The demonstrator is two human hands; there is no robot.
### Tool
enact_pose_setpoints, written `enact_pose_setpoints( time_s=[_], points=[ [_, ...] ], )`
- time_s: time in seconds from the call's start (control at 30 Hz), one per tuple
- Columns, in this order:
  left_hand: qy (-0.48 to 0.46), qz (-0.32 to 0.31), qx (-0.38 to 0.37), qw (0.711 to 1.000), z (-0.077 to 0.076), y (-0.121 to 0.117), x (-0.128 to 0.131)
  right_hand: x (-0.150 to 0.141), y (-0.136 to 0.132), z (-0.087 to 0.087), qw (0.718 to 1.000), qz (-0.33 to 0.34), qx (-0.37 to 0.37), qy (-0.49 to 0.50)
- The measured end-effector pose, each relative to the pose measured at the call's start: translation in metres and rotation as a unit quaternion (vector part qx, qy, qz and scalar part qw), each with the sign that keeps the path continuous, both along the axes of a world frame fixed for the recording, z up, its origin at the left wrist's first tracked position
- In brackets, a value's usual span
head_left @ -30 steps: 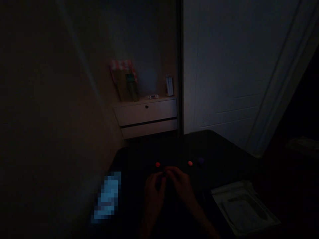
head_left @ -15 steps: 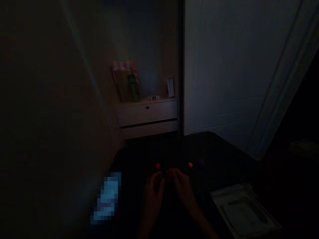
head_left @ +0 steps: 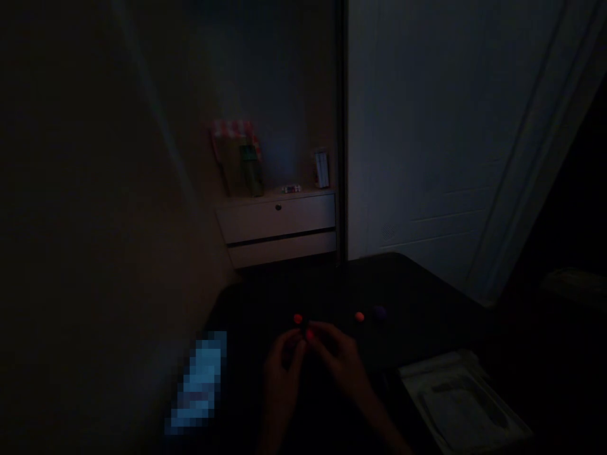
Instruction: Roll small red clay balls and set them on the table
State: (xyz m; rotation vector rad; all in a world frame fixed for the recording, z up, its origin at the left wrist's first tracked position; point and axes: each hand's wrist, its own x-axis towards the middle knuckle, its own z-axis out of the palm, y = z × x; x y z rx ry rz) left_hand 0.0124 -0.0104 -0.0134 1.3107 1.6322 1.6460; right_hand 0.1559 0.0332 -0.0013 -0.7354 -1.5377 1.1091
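The scene is very dark. Over the black table (head_left: 265,297), my right hand (head_left: 339,354) pinches a small glowing-red lump (head_left: 310,335) between thumb and fingers. My left hand (head_left: 284,360) faces it, thumb and fingertips closed together. A small dark shape sits between the two hands; whether my left fingers grip it is too dim to tell. Just beyond the left fingertips lies another red lump (head_left: 298,318). Farther right on the table are an orange-pink ball (head_left: 359,316) and a dark purple ball (head_left: 379,313).
A bright blurred-out rectangle (head_left: 199,382) is at the left. A pale flat packet (head_left: 465,401) lies at the lower right. Behind the table stand a drawer unit (head_left: 284,221) with a green bottle (head_left: 251,170) on top, and a white door (head_left: 427,126).
Both hands have shifted slightly left, and the red lump in my right fingers shows more clearly. The view has moved a little; the loose lump and balls stay on the table.
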Motion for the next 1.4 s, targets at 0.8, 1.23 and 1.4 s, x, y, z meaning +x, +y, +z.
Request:
enact_pose_setpoints(
  time_s=[0.8,1.23,1.4],
  points=[
    [0.045,-0.004,-0.009,0.999,0.0064,-0.0035,0.0027,-0.0004,-0.0023,-0.0057,0.993,-0.006,0.104,-0.050],
    [0.068,-0.007,0.000,0.998,0.0096,-0.0064,0.0019,0.0011,-0.0060,0.0000,0.993,-0.008,0.102,-0.054],
    [0.053,-0.016,0.010,0.998,0.0071,-0.0046,0.0020,0.0022,-0.0030,-0.0021,0.992,0.010,0.106,-0.063]
  ],
)
